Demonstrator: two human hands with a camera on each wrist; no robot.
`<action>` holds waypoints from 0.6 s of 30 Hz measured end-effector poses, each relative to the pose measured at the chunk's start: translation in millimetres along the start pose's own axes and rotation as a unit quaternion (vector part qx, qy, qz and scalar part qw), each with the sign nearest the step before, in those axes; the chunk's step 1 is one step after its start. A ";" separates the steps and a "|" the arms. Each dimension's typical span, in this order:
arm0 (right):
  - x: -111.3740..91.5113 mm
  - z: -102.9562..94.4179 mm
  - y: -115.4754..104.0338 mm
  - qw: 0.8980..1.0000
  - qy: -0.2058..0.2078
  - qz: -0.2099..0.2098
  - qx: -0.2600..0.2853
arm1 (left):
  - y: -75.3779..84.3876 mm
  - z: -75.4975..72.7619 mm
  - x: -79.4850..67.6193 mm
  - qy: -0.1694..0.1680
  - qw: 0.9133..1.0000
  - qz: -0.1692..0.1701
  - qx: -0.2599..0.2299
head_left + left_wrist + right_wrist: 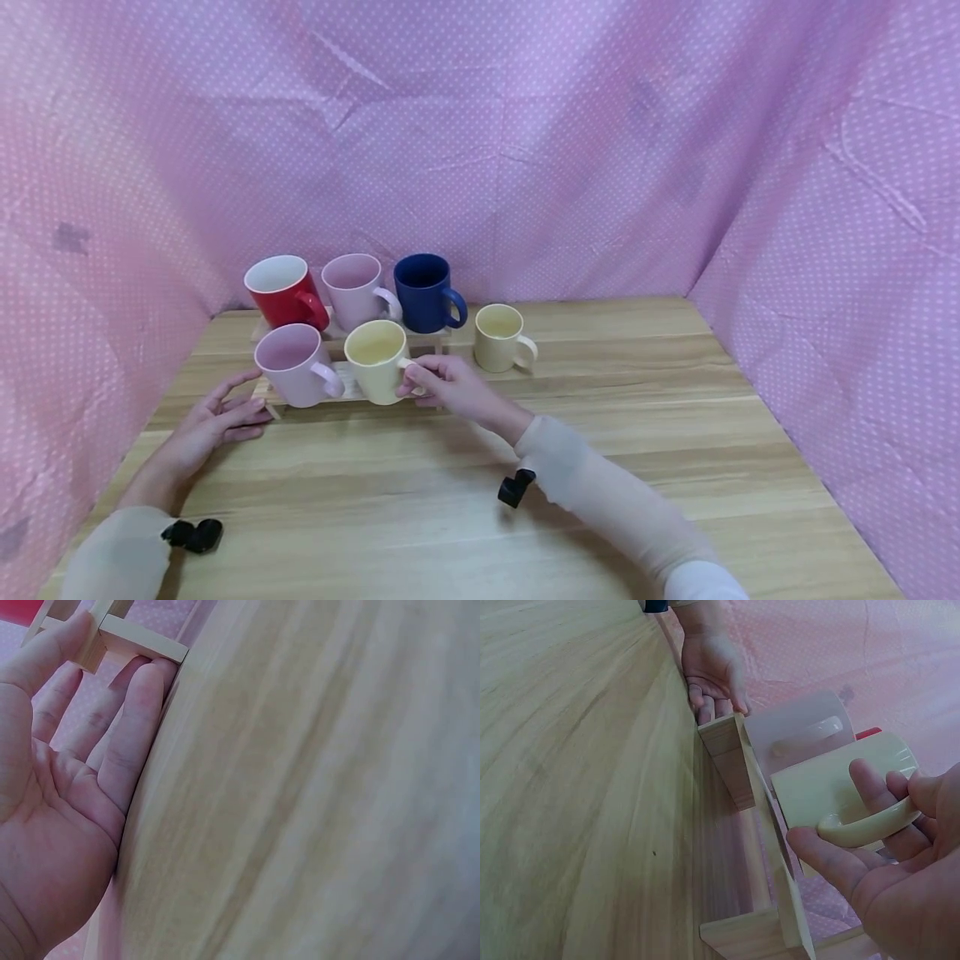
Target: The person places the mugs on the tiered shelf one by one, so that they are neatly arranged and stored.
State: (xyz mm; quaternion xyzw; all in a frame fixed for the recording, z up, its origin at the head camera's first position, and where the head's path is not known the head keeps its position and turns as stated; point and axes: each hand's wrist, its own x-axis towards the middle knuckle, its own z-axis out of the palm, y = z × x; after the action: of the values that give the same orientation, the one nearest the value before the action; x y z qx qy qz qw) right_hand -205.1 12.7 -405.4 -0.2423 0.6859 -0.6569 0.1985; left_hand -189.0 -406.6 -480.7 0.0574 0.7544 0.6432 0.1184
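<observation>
In the head view my right hand (450, 385) holds a pale yellow mug (377, 367) by its handle, over the front step of a two-step wooden rack (262, 390). From the right wrist, fingers wrap the mug's handle (870, 827), and the mug is close over the front slat. My left hand (217, 417) rests at the rack's left end. The left wrist view has that thumb on the wood and the other fingers, fairly straight, beside the rack's leg (142, 639). A lilac mug (291, 362) stands on the front step, left of the yellow one.
On the back step stand a red mug (281, 292) with a white inside, another lilac mug (351, 290) and a dark blue mug (422, 292). A second pale yellow mug (497, 337) is on the wooden table (637, 392), right of the rack. Pink dotted cloth (525, 167) hangs behind and at the sides.
</observation>
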 end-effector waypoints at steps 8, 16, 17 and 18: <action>7.5 8.1 -0.1 1.000 -0.006 -0.002 0.001 | 0.8 0.2 0.7 -0.004 1.000 0.005 -0.002; 16.7 13.4 15.2 1.000 -0.001 -0.013 0.006 | 1.4 1.4 -1.3 -0.006 1.000 0.006 -0.008; 17.3 13.6 16.5 1.000 -0.001 -0.015 0.005 | 1.2 1.1 -1.2 -0.007 1.000 0.008 -0.005; 17.8 13.8 17.6 1.000 -0.001 -0.016 0.005 | 1.2 1.2 -1.1 -0.006 1.000 0.007 -0.004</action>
State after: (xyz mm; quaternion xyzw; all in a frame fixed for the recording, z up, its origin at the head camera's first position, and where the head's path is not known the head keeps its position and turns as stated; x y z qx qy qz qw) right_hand -212.6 -8.7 -423.0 -0.2533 0.6786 -0.6628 0.1897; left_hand -187.7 -405.6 -479.6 0.0664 0.7508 0.6465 0.1183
